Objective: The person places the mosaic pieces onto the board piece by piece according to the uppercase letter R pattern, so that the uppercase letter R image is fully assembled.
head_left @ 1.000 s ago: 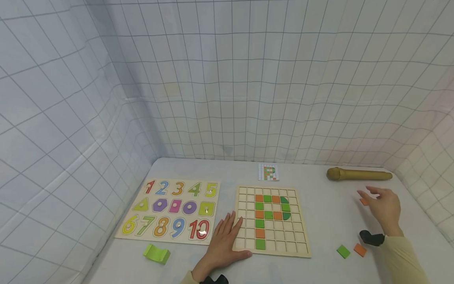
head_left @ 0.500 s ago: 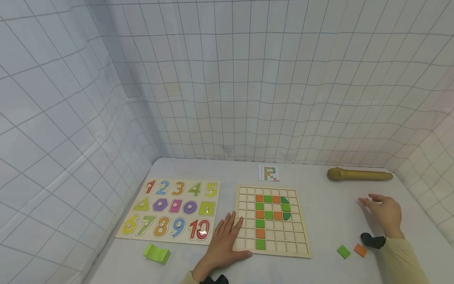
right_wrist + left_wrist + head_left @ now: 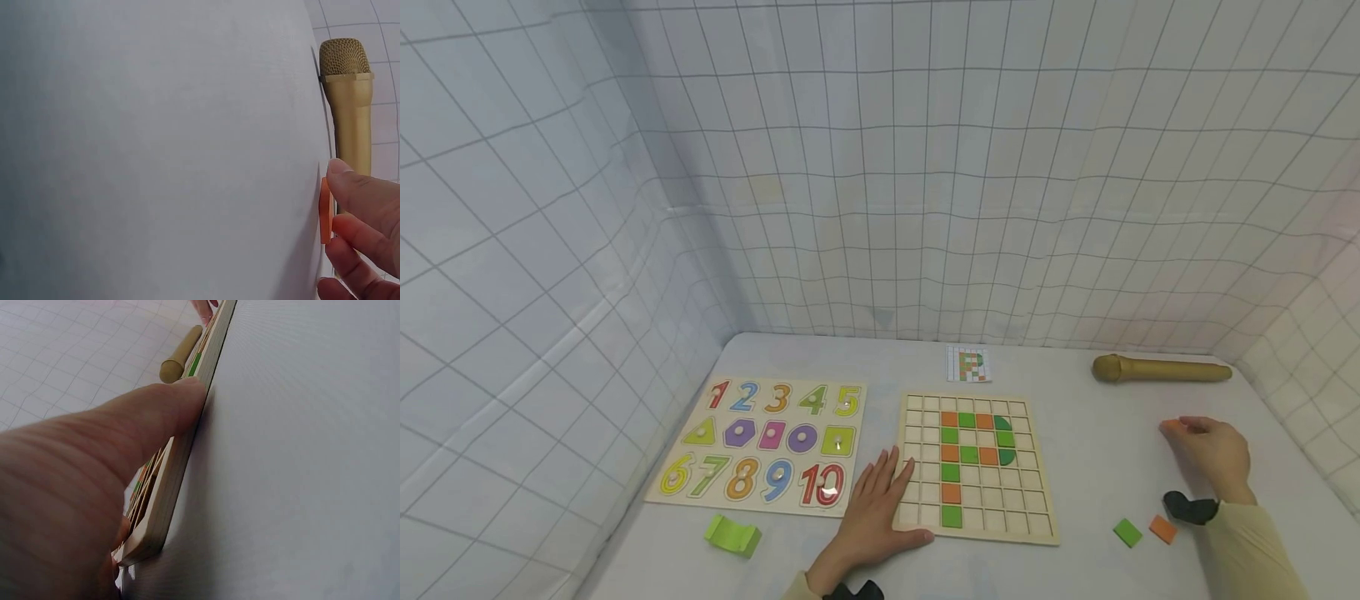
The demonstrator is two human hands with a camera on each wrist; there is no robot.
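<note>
My right hand [image 3: 1213,450] pinches an orange square tile [image 3: 1176,425] between thumb and fingers at the right of the table. In the right wrist view the tile [image 3: 325,211] stands edge-on at the fingertips. My left hand [image 3: 874,510] rests with spread, straight fingers on the left side of a wooden grid board [image 3: 1033,508], its thumb along the front edge. Orange and green tiles [image 3: 950,472] in the board form a P, with two dark green rounded pieces [image 3: 1006,456] on its right. A loose green tile [image 3: 1127,532] and another orange tile [image 3: 1163,529] lie near my right wrist.
A gold microphone [image 3: 1161,369] lies at the back right. Behind the board is a small pattern card [image 3: 968,364]. A number-and-shape puzzle board [image 3: 752,492] lies at the left, with a light green curved block [image 3: 732,536] in front. Gridded cloth walls [image 3: 880,208] enclose the table.
My right hand has moved slightly toward me, and its thumb and fingers have come together on the orange tile. My left hand and the board stay put.
</note>
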